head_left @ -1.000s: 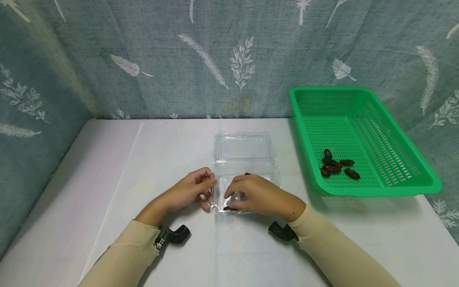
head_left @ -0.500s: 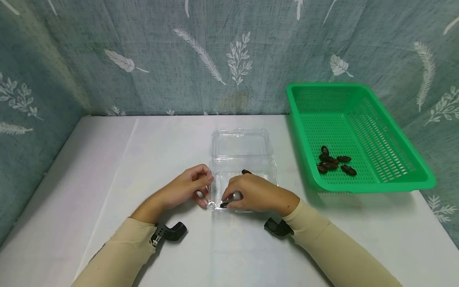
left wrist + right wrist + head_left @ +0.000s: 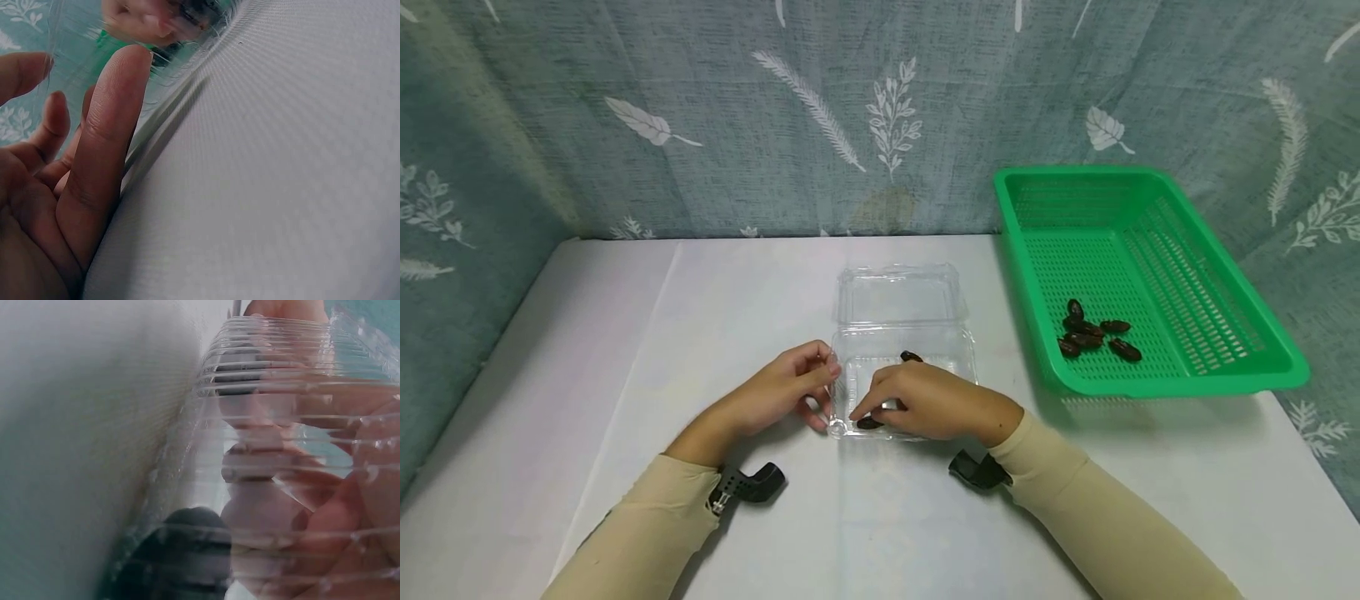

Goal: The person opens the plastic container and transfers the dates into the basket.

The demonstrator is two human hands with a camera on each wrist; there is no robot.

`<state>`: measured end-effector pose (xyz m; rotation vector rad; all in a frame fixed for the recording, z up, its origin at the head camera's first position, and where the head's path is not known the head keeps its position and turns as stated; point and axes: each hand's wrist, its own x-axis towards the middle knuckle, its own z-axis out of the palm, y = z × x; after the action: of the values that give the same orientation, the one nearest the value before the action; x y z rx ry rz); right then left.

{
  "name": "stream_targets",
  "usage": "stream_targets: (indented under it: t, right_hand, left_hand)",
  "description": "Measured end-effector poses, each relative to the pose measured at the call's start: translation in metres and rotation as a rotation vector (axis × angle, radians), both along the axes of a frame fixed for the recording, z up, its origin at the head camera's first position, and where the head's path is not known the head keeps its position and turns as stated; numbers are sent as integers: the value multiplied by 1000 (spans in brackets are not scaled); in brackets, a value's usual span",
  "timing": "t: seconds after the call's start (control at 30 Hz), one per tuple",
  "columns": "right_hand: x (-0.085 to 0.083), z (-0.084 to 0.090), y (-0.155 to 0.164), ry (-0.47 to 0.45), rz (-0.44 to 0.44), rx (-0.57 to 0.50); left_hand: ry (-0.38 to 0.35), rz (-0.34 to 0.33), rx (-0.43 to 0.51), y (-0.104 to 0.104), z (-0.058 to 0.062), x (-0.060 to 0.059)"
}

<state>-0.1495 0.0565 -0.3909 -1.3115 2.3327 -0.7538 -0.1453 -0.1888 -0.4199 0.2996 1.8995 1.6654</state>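
Note:
A clear plastic clamshell box (image 3: 842, 392) lies with its lid (image 3: 898, 296) folded back. My left hand (image 3: 782, 392) holds its left rim, thumb at the edge and other fingers outside, as the left wrist view also shows. My right hand (image 3: 936, 400) is inside the box. Its extended index finger and thumb are beside a dark brown date (image 3: 869, 423) near the front left corner, and light contact cannot be ruled out. Another date (image 3: 912, 357) lies towards the back of the box, partly behind the hand. Through the ribbed wall, the right wrist view shows the first date (image 3: 237, 375) blurred.
To the right, a green perforated basket (image 3: 1195, 387) holds several dates (image 3: 1082, 333) in its front left area. White cloth (image 3: 730, 292) covers the table. A leaf-patterned curtain (image 3: 737, 167) hangs behind. A blurred dark rounded shape (image 3: 181, 556) fills the lower right wrist view.
My right index finger has stretched left past the date and the thumb has drawn back, so more of the date shows. The left hand stays at the box rim. The head view shifts slightly.

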Motion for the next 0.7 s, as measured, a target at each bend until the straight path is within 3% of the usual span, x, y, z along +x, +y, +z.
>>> stream_targets:
  t: [0.37,0.7]
  right_hand:
    - [-2,2,0,1,-4,-21]
    - [-8,6,9,-6,7,45]
  left_hand:
    - [-2,8,-5,-1,-1,1]
    - [11,-11,-14,1,-3,-2]
